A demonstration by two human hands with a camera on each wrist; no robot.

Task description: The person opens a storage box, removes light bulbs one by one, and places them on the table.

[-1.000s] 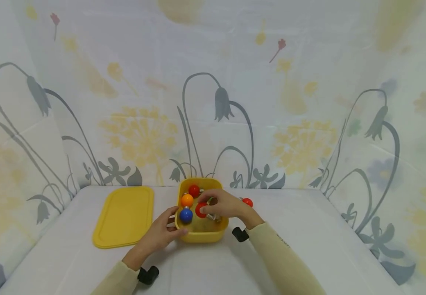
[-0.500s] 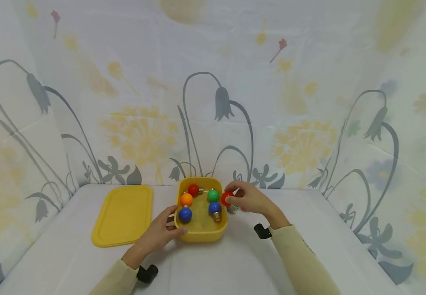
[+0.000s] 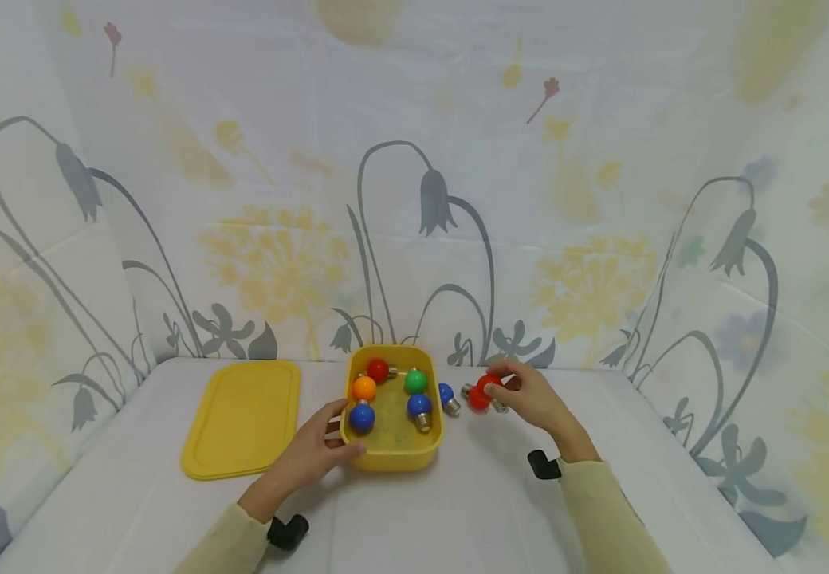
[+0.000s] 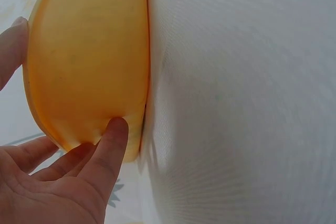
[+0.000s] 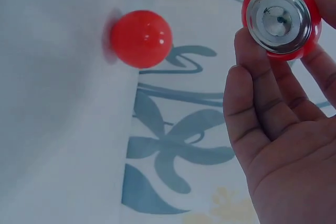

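My left hand [image 3: 307, 458] grips the left front corner of a yellow plastic box [image 3: 390, 461]; in the left wrist view its fingers press the box's side [image 4: 89, 61]. With thumb and fingers, my right hand [image 3: 538, 399] pinches a red light bulb [image 3: 489, 384] above the table, its metal base [image 5: 277, 19] toward the right wrist camera. Just below it lies another red bulb [image 3: 478, 401], separate in the right wrist view. Inside the box are a red bulb [image 3: 377, 370], an orange one [image 3: 364, 388], a green one [image 3: 415, 381] and two blue ones [image 3: 362, 418].
A blue bulb [image 3: 446, 395] lies on the white table right beside the box. Left of the box, a flat yellow lid [image 3: 242, 418] rests on the table. Behind everything hangs a flower-printed cloth [image 3: 414, 263].
My right hand has carried the red bulb out of the box and rightward, over the red bulb on the table. The left hand keeps its place on the box.
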